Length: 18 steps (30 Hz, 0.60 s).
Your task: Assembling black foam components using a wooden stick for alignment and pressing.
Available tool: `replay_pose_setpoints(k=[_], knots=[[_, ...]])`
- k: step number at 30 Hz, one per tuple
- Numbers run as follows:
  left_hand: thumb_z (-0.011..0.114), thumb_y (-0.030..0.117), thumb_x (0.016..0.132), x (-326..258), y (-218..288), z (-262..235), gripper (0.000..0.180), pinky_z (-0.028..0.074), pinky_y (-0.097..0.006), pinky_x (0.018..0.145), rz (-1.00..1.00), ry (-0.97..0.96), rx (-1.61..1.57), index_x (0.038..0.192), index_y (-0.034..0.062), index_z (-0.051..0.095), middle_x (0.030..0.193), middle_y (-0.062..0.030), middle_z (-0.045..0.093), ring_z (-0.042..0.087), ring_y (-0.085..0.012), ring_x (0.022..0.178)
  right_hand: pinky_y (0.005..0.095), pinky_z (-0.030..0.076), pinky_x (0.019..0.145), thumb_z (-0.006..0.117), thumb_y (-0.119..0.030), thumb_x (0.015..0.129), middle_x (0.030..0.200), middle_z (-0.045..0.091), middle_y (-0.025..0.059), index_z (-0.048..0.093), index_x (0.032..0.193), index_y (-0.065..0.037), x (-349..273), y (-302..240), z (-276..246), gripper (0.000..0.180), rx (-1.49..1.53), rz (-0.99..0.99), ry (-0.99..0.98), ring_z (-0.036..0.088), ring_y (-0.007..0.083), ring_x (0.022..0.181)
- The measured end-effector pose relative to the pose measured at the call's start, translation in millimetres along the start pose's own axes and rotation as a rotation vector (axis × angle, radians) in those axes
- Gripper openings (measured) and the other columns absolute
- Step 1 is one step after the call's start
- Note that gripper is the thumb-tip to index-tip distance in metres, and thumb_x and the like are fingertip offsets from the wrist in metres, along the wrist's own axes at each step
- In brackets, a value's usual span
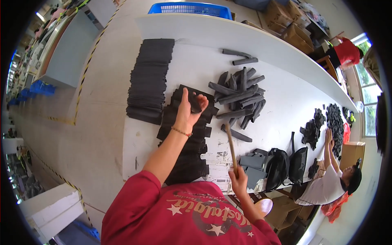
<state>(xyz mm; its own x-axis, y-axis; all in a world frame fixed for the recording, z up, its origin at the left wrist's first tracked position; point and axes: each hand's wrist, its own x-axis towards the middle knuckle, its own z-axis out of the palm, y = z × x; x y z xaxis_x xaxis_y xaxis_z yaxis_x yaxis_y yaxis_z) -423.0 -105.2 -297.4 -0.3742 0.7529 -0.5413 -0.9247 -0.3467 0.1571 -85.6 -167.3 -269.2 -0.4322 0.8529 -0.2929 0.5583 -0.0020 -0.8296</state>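
Observation:
Over a spread of overlapping black fabric pieces (185,151) on the white table, my left hand (188,108) is raised with its thumb up and fingers curled. A small dark fabric piece (196,107) sits in its palm, partly hidden by the fingers. Near the table's front edge, my right hand (238,179) is closed around the lower end of a wooden stick (231,149). The stick points away from me, its tip beside a loose grey rolled tube (237,133). Beyond lies a heap of several dark grey tubes (241,96).
A long stack of dark flat pieces (150,77) lies at the left of the white table (192,51). Black bags (277,169) rest to the right. A person in a white shirt (326,185) handles black pieces (335,122) farther right. A blue basket (190,9) stands behind the partition.

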Motion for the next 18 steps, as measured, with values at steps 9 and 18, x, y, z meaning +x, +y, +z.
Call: replay_pose_setpoints(k=[9, 18], knots=[[0.028, 0.054, 0.098, -17, -41, -24, 0.071, 0.048, -0.047, 0.094, -0.164, 0.048, -0.094, 0.121, -0.0126, 0.038, 0.105, -0.0280, 0.058, 0.057, -0.0379, 0.103, 0.0219, 0.034, 0.048, 0.067, -0.011, 0.086, 0.059, 0.051, -0.0017, 0.067, 0.097, -0.002, 103, -96, 81, 0.014, 0.202, -0.255, 0.112, 0.039, 0.0032, 0.055], [0.026, 0.048, 0.100, -22, -45, -23, 0.064, 0.044, -0.046, 0.098, -0.287, 0.124, -0.188, 0.097, -0.0124, 0.049, 0.105, -0.0297, 0.058, 0.056, -0.0381, 0.103, 0.0277, 0.044, 0.056, 0.065, -0.017, 0.087, 0.064, 0.060, 0.0126, 0.067, 0.101, -0.004, 130, -96, 101, 0.019, 0.014, -0.281, 0.219, 0.052, 0.0119, 0.056]])
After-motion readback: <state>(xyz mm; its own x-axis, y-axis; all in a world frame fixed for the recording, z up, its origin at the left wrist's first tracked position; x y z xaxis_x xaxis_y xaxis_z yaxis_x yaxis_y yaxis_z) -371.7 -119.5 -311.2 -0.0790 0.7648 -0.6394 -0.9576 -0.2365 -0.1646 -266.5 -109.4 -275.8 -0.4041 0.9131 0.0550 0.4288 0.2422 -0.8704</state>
